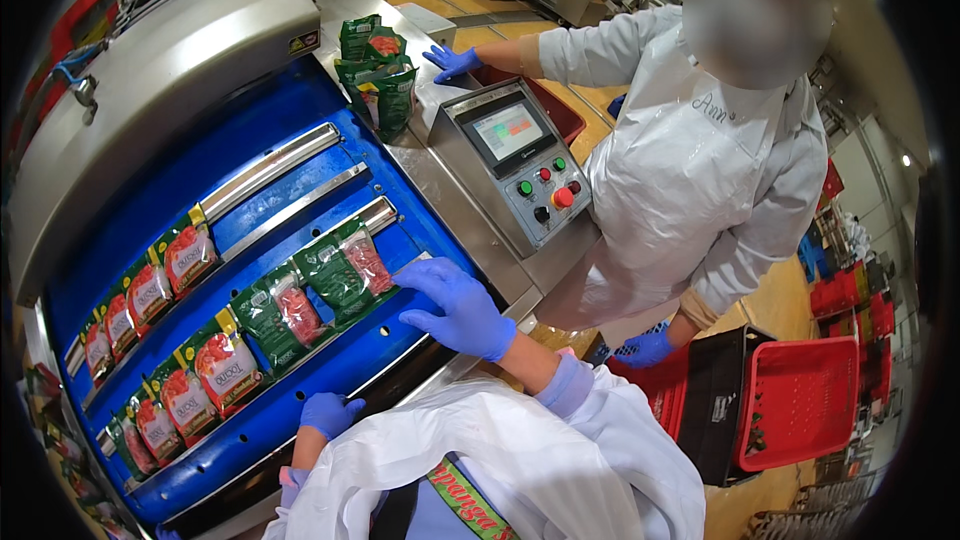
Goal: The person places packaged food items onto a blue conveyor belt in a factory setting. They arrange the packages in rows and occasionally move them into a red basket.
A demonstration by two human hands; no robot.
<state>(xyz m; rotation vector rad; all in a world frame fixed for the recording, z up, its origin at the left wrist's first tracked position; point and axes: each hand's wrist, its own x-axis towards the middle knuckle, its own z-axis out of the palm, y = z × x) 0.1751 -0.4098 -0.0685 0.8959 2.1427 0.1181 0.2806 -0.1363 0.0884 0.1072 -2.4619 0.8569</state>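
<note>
My right hand (461,307), in a blue glove, hovers at the right end of the front row, thumb and fingers apart. Its fingertips are beside a green plastic meat pack (341,270) lying with its clear window up; contact is hard to tell. Left of that lies a similar pack (281,315), then several red-fronted packs (225,371). All lie across a metal sealing bar on the blue bed (315,360) of a vacuum packing machine. My left hand (330,414), also gloved, rests on the bed's front edge with the thumb out and holds no pack.
A second row of packs (150,292) lies farther back, near the raised steel lid (172,52). More packs (379,75) stand on the steel side ledge. A control panel (517,157) is at right. Beyond it stands a co-worker (675,157), with red crates (802,405) nearby.
</note>
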